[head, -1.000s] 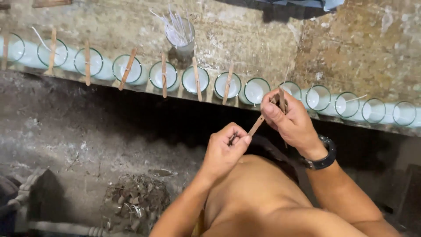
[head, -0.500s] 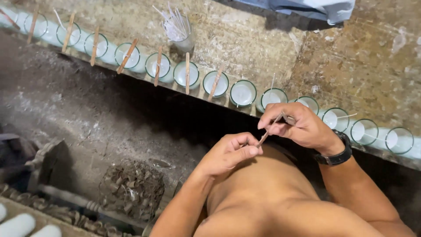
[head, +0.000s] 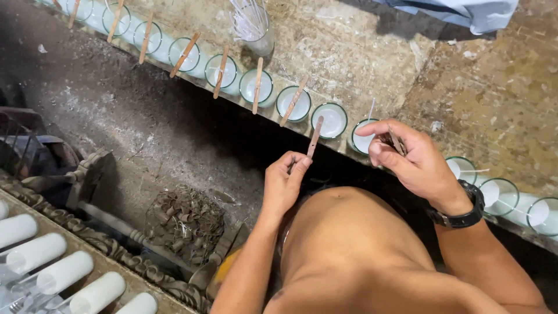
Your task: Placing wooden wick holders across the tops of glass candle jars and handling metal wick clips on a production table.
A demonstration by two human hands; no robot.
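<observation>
Two hands work above the glass row: left hand (head: 283,185) fingers pinch one wooden stick (head: 314,136) upright, right hand (head: 414,160) fingers apparently clutch spare sticks over a wick glass (head: 363,138), which next needs its stick laid across.

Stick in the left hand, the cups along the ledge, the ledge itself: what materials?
Stick: looks like thin flat wood, brown and matt, unfinished; the left hand pinches its lower end. Cups: probably clear glass, going by the see-through rims and walls, filled with something white and opaque, maybe wax. Ledge: seems to be rough concrete or stone, mottled, stained and pitted.
</observation>
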